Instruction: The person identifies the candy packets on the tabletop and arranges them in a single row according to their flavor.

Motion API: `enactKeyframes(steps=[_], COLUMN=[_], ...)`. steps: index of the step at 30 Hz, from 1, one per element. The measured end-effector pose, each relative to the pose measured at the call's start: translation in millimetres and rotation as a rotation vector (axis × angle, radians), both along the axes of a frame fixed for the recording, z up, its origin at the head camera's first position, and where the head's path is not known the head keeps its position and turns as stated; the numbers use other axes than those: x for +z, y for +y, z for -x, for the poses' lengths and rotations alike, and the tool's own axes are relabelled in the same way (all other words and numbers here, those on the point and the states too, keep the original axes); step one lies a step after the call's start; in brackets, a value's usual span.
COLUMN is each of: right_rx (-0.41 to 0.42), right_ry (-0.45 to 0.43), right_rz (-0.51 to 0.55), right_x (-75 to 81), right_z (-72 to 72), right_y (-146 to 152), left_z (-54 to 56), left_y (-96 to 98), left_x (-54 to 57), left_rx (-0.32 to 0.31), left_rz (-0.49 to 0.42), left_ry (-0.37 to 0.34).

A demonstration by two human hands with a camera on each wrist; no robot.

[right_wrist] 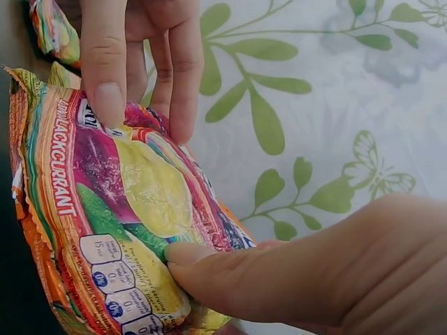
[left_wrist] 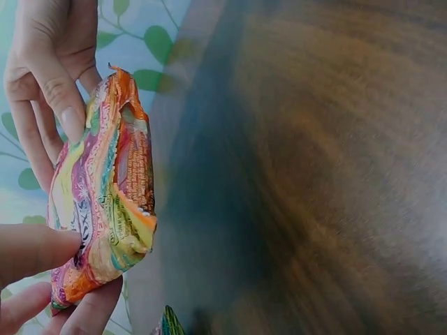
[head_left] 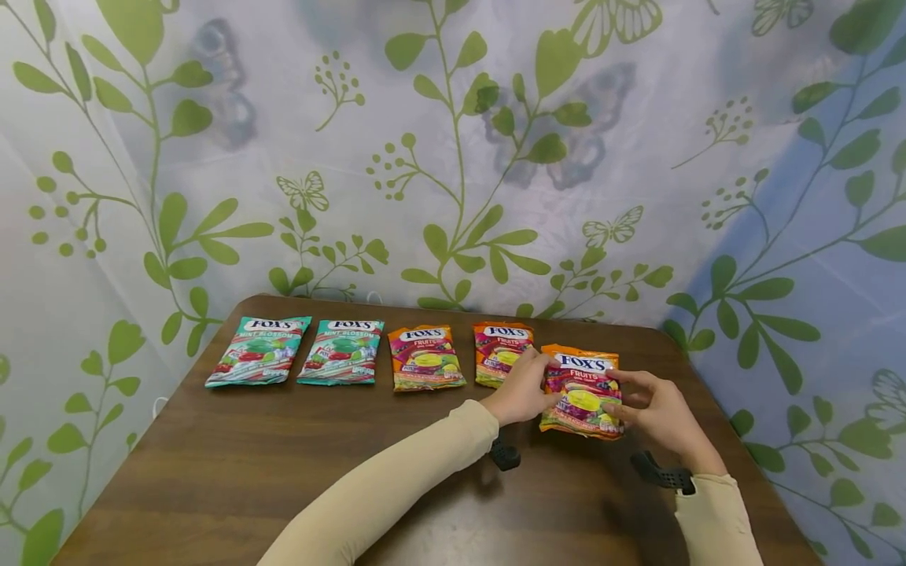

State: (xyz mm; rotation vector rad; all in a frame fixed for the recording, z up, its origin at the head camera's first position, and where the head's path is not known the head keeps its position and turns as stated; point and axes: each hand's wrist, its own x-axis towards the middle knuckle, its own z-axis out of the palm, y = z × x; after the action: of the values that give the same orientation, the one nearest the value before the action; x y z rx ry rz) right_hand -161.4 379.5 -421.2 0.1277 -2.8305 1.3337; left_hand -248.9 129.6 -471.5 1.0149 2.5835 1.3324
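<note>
Both hands hold one orange and magenta Fox's Fruits candy bag (head_left: 582, 397) above the right part of the table. My left hand (head_left: 522, 387) pinches its left side, thumb on the printed front and fingers behind. On the opposite side, my right hand (head_left: 661, 413) grips the edge, its thumb (right_wrist: 209, 269) pressing the front near the nutrition boxes. In the left wrist view the bag (left_wrist: 105, 188) appears edge-on, over a shadow on the wood. Just behind the left hand lies another Fruits bag (head_left: 499, 346), partly covered by that hand.
A third Fruits bag (head_left: 426, 360) lies left of these on the brown wooden table (head_left: 283, 472). Farther left are two teal Mint Blossom bags, one inner (head_left: 343, 354) and one outer (head_left: 258, 351). A leaf-patterned curtain (head_left: 453, 157) hangs behind the table's back edge.
</note>
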Motion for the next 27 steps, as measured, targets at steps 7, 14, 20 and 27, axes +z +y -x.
enactKeyframes(steps=[7,14,20,27], right_rx=[0.025,0.028,0.027,-0.008], right_ry=[-0.005,-0.028,-0.032,-0.076], right_rz=[-0.012,-0.039,-0.064,-0.045], right_x=[1.8,2.8,1.6,-6.0], right_z=[16.1,32.6,45.1,55.4], right_y=[14,25,30,38], left_z=[13.7,39.1,54.8,47.8], left_y=[16.0,43.5,54.3,58.9], left_x=[0.4,-24.1,-35.9,-17.8], left_rx=[0.051,0.102,0.114,0.149], left_rz=[0.006,-0.013,-0.049,0.045], left_ry=[-0.053,-0.073,-0.141,-0.088])
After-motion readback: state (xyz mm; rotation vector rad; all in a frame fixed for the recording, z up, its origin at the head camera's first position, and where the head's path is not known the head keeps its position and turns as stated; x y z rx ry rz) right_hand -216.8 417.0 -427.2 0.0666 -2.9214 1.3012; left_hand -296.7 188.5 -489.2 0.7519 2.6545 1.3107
